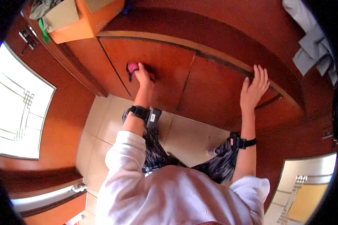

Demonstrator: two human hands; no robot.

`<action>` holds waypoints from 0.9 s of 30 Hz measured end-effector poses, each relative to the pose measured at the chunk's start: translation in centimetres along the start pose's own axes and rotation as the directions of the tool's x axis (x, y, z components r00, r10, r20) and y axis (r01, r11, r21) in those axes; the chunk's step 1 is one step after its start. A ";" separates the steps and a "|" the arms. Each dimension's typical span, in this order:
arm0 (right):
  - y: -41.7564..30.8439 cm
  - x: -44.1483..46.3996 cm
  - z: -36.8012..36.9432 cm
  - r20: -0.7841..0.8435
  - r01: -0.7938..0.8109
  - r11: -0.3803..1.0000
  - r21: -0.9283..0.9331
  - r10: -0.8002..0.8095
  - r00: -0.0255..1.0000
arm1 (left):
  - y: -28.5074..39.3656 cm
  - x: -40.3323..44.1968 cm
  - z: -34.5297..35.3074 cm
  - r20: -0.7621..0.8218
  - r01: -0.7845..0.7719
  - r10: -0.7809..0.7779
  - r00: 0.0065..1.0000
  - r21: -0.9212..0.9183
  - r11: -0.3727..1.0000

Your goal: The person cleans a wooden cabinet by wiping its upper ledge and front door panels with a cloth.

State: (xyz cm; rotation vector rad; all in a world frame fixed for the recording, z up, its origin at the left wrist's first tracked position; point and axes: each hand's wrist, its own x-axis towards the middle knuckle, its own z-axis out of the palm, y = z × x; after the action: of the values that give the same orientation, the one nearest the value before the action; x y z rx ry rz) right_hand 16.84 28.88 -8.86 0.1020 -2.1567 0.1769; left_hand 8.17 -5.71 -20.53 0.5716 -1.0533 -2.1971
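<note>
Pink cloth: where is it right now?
In the head view it's upper left of centre: the pink cloth is in the left hand, in front of the reddish-brown cabinet door, below and right of the orange box.

Pink cloth (132, 67) against cabinet door (171, 69)

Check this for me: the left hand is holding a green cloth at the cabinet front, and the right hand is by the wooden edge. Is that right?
Not quite: the cloth is pink with dark parts, not green, as the head view shows. The left hand does hold it at the cabinet front, with the right hand by the wooden edge.
</note>
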 end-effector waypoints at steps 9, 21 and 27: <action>0.2 0.1 0.7 -0.100 -0.002 0.998 0.060 0.008 0.995 | 5.0 -2.8 5.9 0.338 -0.796 0.721 0.604 0.302 0.525; 0.3 0.0 1.4 -0.133 0.032 0.999 0.037 -0.027 0.991 | -13.0 -14.3 -2.4 0.622 -0.738 0.398 0.675 0.551 0.390; 0.2 0.0 0.4 -0.062 0.000 0.999 0.045 0.003 0.998 | -10.2 -13.8 -1.4 0.054 0.309 -0.373 0.926 0.458 0.834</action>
State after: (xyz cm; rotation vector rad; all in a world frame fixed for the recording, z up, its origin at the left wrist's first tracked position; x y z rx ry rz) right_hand 16.44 29.04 -9.09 0.1193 -2.0919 0.2270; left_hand 15.18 8.12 -28.01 0.8724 -1.6626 -2.3321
